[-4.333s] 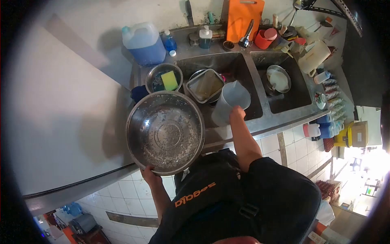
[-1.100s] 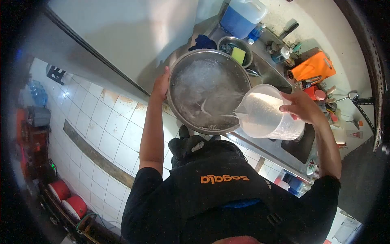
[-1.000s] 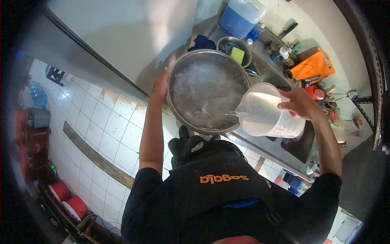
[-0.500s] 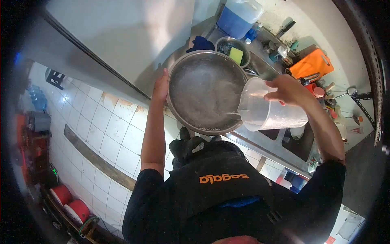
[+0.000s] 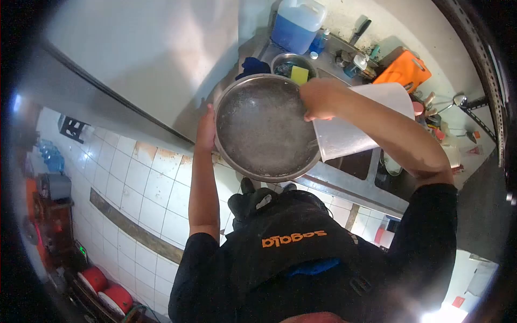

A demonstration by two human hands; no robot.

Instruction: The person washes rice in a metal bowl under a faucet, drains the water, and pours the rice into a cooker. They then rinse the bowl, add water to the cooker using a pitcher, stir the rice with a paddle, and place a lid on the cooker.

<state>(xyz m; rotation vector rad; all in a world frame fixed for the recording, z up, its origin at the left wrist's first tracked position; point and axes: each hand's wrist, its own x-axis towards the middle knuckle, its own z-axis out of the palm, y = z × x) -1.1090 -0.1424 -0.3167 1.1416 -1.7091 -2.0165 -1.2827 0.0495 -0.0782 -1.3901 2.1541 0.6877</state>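
head: right hand holds a pitcher (tilted) at the basin.

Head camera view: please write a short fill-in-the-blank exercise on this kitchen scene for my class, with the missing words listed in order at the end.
1. The left hand holds the metal basin, and the sleeve on that arm is ____.
2. The plastic pitcher in the right hand is tilted, not ____.
3. The sponge at the small bowl is ____ in colour.
4. The cutting board near the wall is ____ in colour.

Missing words: black; upright; yellow; orange.
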